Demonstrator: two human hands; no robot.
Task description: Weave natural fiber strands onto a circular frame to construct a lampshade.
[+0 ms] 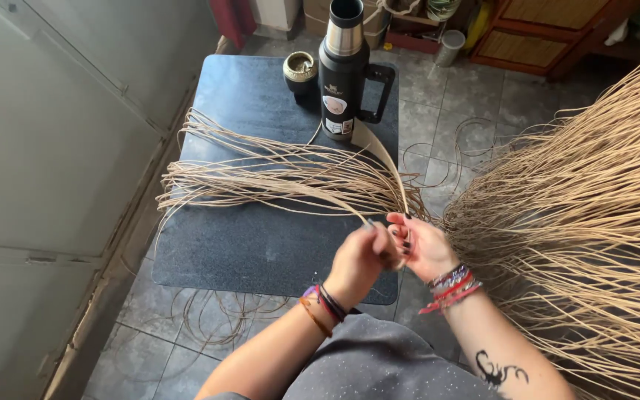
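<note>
My left hand (361, 261) and my right hand (424, 244) meet over the near right corner of a dark grey table (231, 244). Both pinch a flat tan fibre strip (381, 152) that arcs up from my fingers toward the flask. A bundle of thin tan fibre strands (261, 174) lies across the table, its ends gathered near my hands. Coloured bracelets circle both wrists.
A tall black flask (344, 74) with a handle stands at the table's far side, a small round cup (300, 70) beside it. A big mass of loose tan fibres (579, 222) fills the right. Stray strands (216, 318) lie on the tiled floor. A pale wall runs along the left.
</note>
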